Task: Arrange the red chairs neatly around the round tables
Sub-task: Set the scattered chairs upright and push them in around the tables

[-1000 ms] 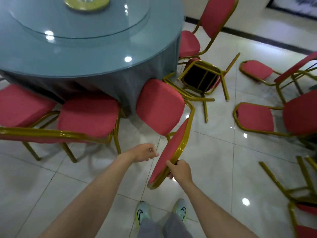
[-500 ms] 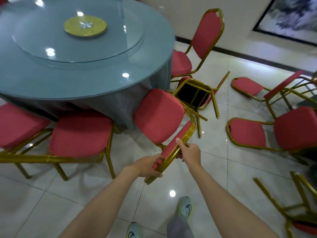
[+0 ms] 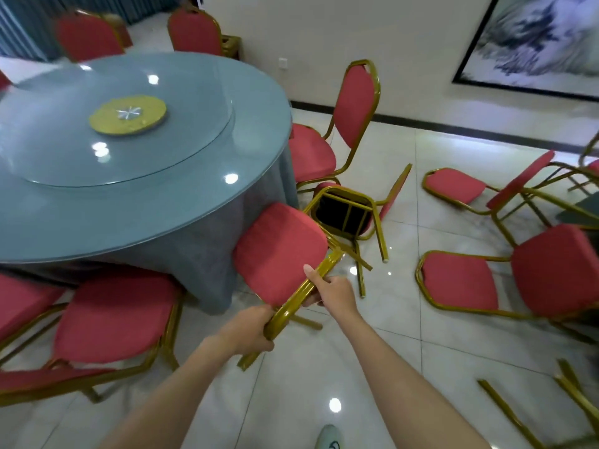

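A red chair with a gold frame [image 3: 280,254] stands in front of me, its seat against the blue cloth of the round table [image 3: 136,202]. Both hands grip the top rail of its backrest: my left hand [image 3: 251,328] at the near end, my right hand [image 3: 330,291] farther along. Just behind it an overturned chair [image 3: 348,212] lies with its legs and dark underside showing. An upright chair [image 3: 324,147] stands at the table's right edge, and two more [image 3: 110,315] are tucked in at the left.
Several tipped red chairs [image 3: 505,277] lie on the white tile floor to the right. Loose gold chair legs [image 3: 551,409] stick up at the lower right. Two chairs [image 3: 194,30] stand at the table's far side. A framed painting [image 3: 534,40] hangs on the wall.
My left hand, free a second ago, has closed on the backrest rail beside my right. The chair has swung from tilted toward upright, and my view has lifted to show more of the room.
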`<move>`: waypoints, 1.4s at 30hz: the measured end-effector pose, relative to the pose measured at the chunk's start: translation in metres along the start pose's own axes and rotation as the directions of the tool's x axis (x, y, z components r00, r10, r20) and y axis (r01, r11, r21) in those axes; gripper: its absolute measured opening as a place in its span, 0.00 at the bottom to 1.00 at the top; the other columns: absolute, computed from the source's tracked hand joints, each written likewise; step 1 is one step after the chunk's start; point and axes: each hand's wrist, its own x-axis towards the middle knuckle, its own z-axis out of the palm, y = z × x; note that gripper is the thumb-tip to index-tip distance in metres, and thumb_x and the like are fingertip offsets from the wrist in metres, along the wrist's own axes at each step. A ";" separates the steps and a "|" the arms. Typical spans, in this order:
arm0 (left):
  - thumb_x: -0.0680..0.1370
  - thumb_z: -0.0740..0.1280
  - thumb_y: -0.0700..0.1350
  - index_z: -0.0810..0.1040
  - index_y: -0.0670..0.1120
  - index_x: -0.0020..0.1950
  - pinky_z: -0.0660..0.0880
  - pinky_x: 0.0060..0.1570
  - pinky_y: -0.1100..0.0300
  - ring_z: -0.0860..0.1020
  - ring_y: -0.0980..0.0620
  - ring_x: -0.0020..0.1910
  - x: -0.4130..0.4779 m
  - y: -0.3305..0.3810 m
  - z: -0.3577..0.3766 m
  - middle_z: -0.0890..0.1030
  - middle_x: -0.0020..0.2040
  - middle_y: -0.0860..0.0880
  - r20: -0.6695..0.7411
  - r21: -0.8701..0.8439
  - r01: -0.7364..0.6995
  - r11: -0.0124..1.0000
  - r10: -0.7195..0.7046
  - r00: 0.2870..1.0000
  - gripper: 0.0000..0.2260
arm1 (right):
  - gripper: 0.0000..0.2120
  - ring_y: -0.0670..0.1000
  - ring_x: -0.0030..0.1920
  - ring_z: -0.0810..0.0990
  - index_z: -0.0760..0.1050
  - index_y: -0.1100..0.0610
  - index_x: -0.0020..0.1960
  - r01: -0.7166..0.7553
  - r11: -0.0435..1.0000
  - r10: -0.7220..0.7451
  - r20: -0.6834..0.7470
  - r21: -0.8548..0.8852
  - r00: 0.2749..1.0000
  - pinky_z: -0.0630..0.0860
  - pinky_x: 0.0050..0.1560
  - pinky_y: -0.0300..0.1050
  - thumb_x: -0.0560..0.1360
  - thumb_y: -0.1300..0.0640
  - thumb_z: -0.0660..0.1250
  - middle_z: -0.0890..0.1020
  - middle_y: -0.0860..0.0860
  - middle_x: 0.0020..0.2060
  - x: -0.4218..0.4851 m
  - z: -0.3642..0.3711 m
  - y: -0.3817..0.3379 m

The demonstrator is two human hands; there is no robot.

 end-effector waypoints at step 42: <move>0.65 0.78 0.52 0.78 0.50 0.49 0.81 0.45 0.54 0.82 0.51 0.45 -0.015 -0.093 -0.163 0.81 0.47 0.51 0.144 -0.016 0.226 0.974 -0.222 0.964 0.17 | 0.30 0.55 0.52 0.87 0.83 0.66 0.57 -0.118 0.987 0.068 0.385 0.106 0.920 0.82 0.56 0.46 0.80 0.38 0.66 0.88 0.60 0.43 0.033 0.066 -0.154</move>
